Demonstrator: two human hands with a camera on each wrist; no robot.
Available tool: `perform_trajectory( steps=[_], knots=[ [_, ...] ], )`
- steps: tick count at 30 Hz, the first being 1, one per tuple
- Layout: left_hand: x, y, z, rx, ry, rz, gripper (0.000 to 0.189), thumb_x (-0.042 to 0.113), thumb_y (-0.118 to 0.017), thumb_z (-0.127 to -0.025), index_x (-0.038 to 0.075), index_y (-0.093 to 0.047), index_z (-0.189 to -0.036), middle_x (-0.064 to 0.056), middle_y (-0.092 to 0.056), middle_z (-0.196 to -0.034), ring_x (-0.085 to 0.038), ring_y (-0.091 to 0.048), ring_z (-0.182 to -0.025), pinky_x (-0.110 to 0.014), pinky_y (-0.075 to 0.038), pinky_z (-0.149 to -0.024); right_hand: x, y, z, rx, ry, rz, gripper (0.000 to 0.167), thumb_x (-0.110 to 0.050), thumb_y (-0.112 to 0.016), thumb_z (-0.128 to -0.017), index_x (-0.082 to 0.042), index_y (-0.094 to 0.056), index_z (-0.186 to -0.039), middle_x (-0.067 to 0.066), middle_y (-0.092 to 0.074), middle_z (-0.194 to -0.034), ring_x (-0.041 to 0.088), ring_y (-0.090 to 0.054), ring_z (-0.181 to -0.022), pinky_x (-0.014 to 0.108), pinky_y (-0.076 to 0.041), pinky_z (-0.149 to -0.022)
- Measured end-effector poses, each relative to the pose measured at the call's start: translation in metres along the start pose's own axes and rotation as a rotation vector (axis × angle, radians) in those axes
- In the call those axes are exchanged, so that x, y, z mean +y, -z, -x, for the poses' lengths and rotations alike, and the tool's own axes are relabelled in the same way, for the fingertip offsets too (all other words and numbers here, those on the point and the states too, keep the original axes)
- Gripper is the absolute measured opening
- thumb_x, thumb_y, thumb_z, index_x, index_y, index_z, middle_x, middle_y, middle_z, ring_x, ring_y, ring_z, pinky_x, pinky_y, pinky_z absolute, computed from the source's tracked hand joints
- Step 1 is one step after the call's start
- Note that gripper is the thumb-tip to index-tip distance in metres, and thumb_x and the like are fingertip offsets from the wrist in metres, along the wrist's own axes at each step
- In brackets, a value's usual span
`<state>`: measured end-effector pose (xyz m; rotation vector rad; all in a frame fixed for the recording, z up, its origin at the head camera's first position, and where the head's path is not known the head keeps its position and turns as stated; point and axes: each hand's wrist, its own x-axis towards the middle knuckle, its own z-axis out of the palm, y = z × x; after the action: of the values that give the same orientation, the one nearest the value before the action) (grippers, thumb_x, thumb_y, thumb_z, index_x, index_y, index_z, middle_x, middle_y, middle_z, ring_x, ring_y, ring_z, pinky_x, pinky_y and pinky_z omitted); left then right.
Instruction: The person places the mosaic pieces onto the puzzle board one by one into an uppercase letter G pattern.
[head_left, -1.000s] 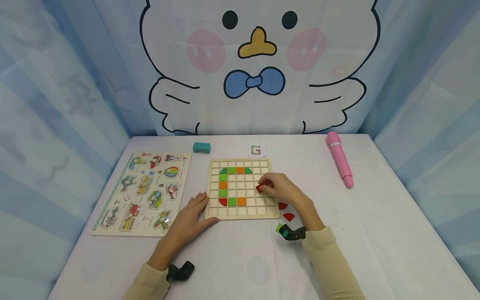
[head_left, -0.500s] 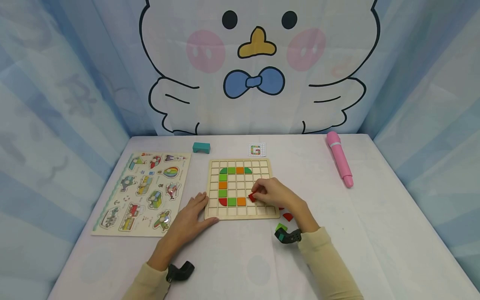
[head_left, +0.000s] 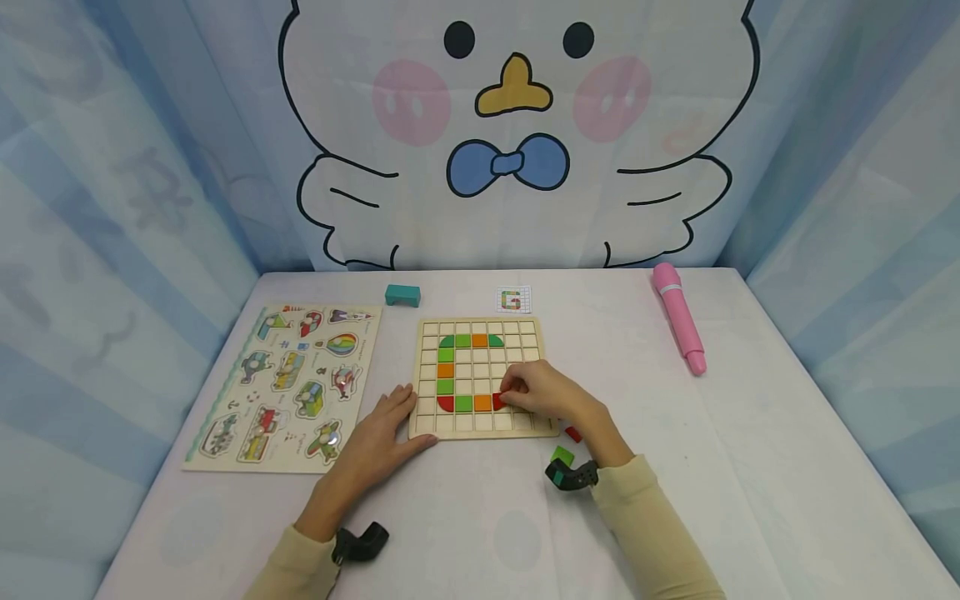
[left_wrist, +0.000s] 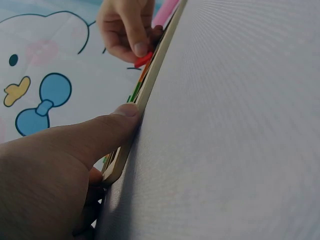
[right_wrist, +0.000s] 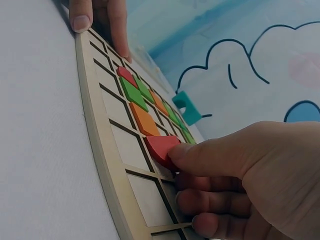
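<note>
My right hand [head_left: 546, 390] pinches a red quarter-circle tile [right_wrist: 160, 148] between thumb and fingers, at the lower right of the wooden grid board [head_left: 450, 434]. In the right wrist view the tile lies tilted at a square beside an orange tile [right_wrist: 143, 119]. Green, orange and red tiles form a C-like outline on the board, with a green rounded tile [head_left: 497, 341] at its upper right. My left hand [head_left: 381, 437] rests at the board's left near corner, fingers extended along the side. Its thumb [left_wrist: 125, 111] presses the near edge in the left wrist view.
Right of the board lie a loose red piece [head_left: 573, 434] and a green piece [head_left: 562, 455], partly hidden by the right arm. A picture puzzle board [head_left: 300, 408] is at left. Behind stand a teal block [head_left: 402, 296] and a small pattern card [head_left: 513, 299]; a pink pen-like stick [head_left: 680, 321] lies right.
My right hand has moved left and toward me with the red tile, from above the board's right side down to the square beside the bottom orange tile. The left hand stays still.
</note>
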<state>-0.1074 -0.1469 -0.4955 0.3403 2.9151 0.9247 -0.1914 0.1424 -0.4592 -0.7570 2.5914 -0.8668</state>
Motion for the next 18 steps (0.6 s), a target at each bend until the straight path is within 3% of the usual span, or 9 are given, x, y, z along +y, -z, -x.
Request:
perform_trajectory(
  steps=[18],
  knots=[
    [0.0011,0.0003,0.0000,0.003,-0.003,-0.010,0.084,0.051,-0.073,-0.088,0.004,-0.044,-0.150,-0.013,-0.038,-0.161,-0.034,-0.030,-0.152,-0.051,-0.027,-0.125,-0.0007,-0.0025,-0.0011,0.012,0.016,0.035,0.005,-0.015,-0.069,-0.095,-0.011,-0.073,-0.094,-0.003,-0.071,-0.088,0.007,-0.060,-0.077,0.021,-0.055,-0.073]
  ],
)
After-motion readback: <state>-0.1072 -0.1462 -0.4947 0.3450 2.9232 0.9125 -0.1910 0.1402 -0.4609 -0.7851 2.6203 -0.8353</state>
